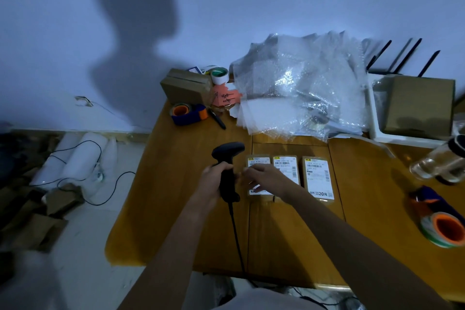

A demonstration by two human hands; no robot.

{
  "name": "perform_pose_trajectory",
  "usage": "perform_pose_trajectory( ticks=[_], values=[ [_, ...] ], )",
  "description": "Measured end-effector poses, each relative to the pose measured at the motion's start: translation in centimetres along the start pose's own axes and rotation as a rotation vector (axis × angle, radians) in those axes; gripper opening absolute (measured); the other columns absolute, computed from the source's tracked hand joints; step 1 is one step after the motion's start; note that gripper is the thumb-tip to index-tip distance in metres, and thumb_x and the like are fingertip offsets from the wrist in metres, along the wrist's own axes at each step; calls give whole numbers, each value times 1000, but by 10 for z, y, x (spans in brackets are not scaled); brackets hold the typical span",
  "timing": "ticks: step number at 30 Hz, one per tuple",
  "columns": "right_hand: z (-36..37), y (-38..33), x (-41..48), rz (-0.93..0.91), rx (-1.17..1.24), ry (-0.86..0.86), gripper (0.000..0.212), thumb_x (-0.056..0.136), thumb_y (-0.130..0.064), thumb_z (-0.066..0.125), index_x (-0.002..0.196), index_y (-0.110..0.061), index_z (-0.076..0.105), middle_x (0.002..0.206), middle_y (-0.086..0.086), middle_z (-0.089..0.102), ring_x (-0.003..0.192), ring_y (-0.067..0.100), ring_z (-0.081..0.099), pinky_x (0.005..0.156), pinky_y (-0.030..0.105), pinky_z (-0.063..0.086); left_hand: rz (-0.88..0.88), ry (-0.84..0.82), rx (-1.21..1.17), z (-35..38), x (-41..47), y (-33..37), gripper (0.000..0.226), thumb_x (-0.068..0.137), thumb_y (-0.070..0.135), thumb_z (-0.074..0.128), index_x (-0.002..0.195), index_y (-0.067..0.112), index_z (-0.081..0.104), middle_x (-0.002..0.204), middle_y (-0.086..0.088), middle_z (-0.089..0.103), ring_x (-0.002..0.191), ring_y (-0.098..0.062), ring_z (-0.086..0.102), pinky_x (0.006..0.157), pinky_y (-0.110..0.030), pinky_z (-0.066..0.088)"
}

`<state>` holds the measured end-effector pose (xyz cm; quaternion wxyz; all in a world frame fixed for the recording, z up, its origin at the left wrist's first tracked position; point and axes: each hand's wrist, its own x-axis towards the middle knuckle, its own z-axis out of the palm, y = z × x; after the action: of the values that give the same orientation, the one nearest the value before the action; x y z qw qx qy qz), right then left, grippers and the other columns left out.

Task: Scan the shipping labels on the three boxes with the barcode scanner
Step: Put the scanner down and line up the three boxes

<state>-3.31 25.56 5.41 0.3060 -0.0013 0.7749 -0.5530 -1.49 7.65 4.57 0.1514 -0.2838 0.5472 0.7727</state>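
Observation:
Three small brown boxes with white shipping labels lie side by side on the wooden table (176,196): the left box (256,160), the middle box (286,166) and the right box (319,177). My left hand (214,184) grips the handle of a black corded barcode scanner (227,156), its head raised just left of the left box. My right hand (264,178) hovers over the left and middle boxes, fingers spread next to the scanner handle, hiding much of the left label.
A heap of bubble wrap (302,83) fills the back of the table. Tape dispensers sit at back left (188,113) and near right (437,219). A cardboard box (186,85), a pen (217,119), a glass jar (440,163) and a white tray (377,131) stand around. The scanner cable (236,239) runs off the front edge.

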Motion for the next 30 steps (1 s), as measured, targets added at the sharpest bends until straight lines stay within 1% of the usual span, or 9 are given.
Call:
perform_pose_trajectory(
  ticks=[2, 7, 12, 15, 18, 20, 23, 27, 30],
  values=[
    [9, -6, -1, 24, 53, -52, 38, 102, -41, 56, 109, -8, 73, 102, 13, 78, 85, 18, 73, 77, 30, 57, 4, 17, 3, -1, 5, -1, 34, 91, 14, 71, 116, -5, 61, 94, -17, 67, 81, -29, 69, 68, -37, 56],
    [22, -4, 6, 67, 104, -77, 34, 99, -34, 63, 125, -12, 66, 92, 2, 72, 81, 15, 69, 82, 33, 55, -29, 71, -38, -6, 15, 1, 20, 93, 9, 71, 105, -7, 70, 90, -17, 71, 81, -30, 70, 73, -39, 57],
    [36, 2, 15, 62, -4, -80, 41, 98, -25, 66, 135, -8, 60, 117, 9, 70, 103, 22, 70, 86, 31, 57, -67, 120, -53, -15, 28, -3, 28, 93, 10, 71, 112, -10, 72, 106, -22, 75, 97, -35, 72, 77, -40, 60],
    [50, 5, 28, 82, 45, -12, 50, 95, -21, 70, 139, -7, 51, 113, 5, 66, 93, 14, 67, 72, 22, 55, -117, 164, -81, -18, 37, -6, 32, 94, 15, 72, 116, -9, 72, 115, -24, 73, 108, -39, 70, 79, -43, 60],
    [67, 10, 45, 108, 67, 82, 55, 94, -18, 71, 142, -7, 47, 129, 14, 63, 104, 23, 65, 88, 33, 57, -164, 165, -63, -23, 50, -12, 36, 95, 21, 70, 118, -7, 71, 119, -25, 72, 105, -38, 70, 77, -43, 59],
    [75, 13, 56, 130, 60, 103, 53, 94, -16, 69, 142, -8, 46, 131, 15, 62, 105, 24, 63, 90, 35, 56, -164, 177, -29, -26, 54, -14, 35, 97, 17, 67, 122, -8, 67, 119, -26, 70, 101, -37, 69, 75, -42, 58],
    [82, 21, 69, 176, 4, 120, 53, 93, -21, 69, 141, -11, 47, 124, 11, 64, 101, 24, 64, 88, 36, 56, -143, 166, 131, -33, 58, -17, 37, 99, 12, 64, 133, -2, 60, 125, -20, 67, 108, -35, 66, 81, -42, 58],
    [91, 28, 85, 225, -56, 93, 53, 91, -26, 66, 139, -13, 48, 121, 11, 66, 105, 30, 66, 95, 47, 56, -89, 120, 436, -45, 62, -14, 42, 101, 11, 59, 143, 9, 55, 133, -12, 63, 113, -26, 62, 90, -38, 56],
    [96, 32, 95, 253, -101, 84, 52, 90, -28, 64, 138, -14, 50, 119, 11, 66, 100, 28, 67, 90, 45, 57, -50, 110, 585, -50, 68, -12, 42, 100, 7, 62, 141, 7, 57, 133, -12, 63, 107, -23, 62, 80, -30, 55]
  ],
)
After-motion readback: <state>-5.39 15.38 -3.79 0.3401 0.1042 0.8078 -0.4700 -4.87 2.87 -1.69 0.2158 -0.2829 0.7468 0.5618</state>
